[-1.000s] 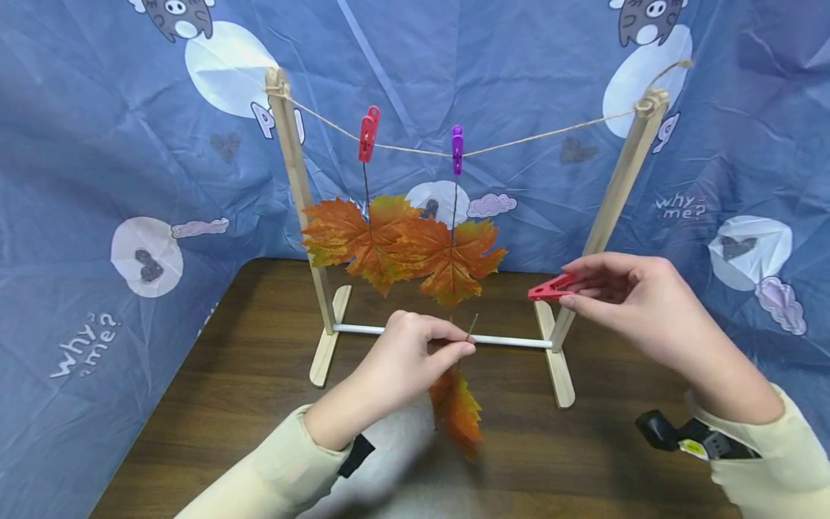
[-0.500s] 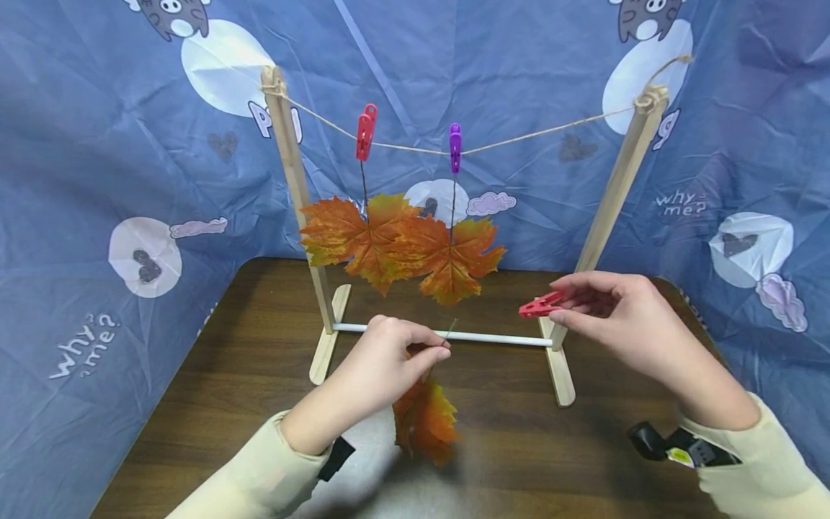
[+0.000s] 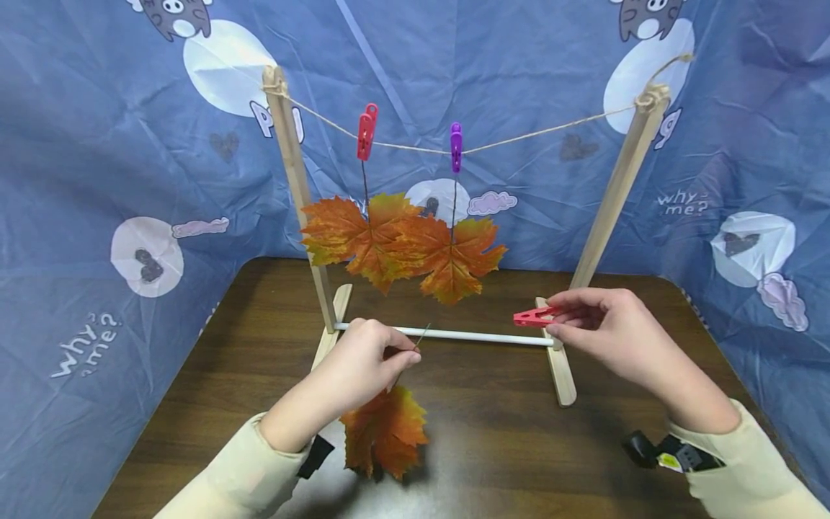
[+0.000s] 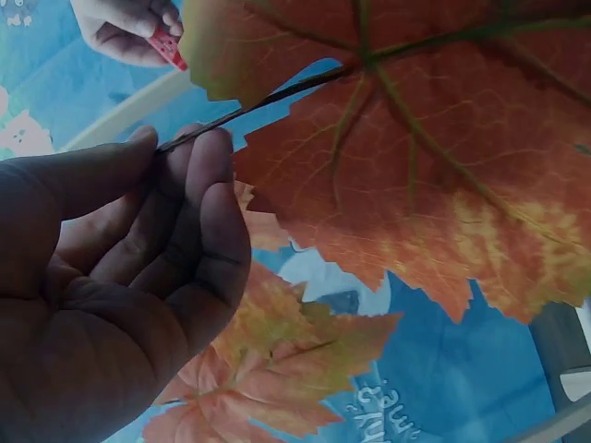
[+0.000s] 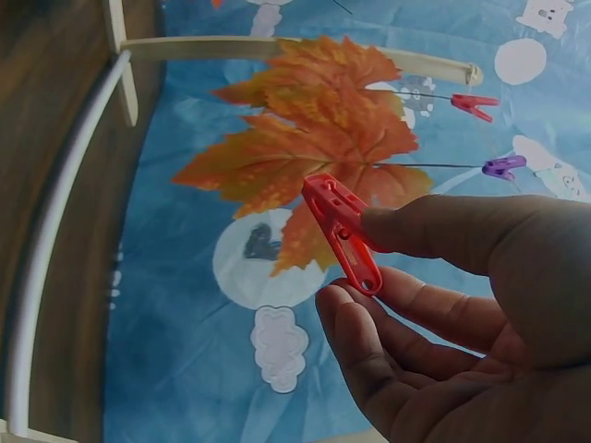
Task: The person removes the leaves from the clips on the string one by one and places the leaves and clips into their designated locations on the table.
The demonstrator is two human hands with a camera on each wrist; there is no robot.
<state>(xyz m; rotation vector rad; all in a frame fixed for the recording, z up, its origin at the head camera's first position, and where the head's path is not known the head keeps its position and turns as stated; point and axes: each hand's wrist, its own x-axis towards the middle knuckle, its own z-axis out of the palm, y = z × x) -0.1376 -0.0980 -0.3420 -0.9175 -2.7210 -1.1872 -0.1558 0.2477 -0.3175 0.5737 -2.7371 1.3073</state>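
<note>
My left hand (image 3: pixel 365 358) pinches the thin stem of an orange autumn leaf (image 3: pixel 384 432), which hangs below the fingers; the left wrist view shows the stem between thumb and forefinger. My right hand (image 3: pixel 603 324) holds a red clothespin (image 3: pixel 533 317) between thumb and fingers, its nose pointing left. Behind them a twine line (image 3: pixel 545 135) carries a red clothespin (image 3: pixel 366 132) and a purple clothespin (image 3: pixel 456 148). From each of these a leaf hangs by its stem, the left leaf (image 3: pixel 344 231) partly overlapped by the right leaf (image 3: pixel 457 259).
Two wooden posts, a left post (image 3: pixel 295 173) and a right post (image 3: pixel 616 194), hold up the twine. A white rod (image 3: pixel 473 336) joins their feet low over the brown table (image 3: pixel 499 447). Blue printed cloth (image 3: pixel 519 65) surrounds the back and sides.
My left hand has moved left and slightly down with its leaf, which now shows more of its face. The right hand with the red clothespin has lowered and shifted a little left.
</note>
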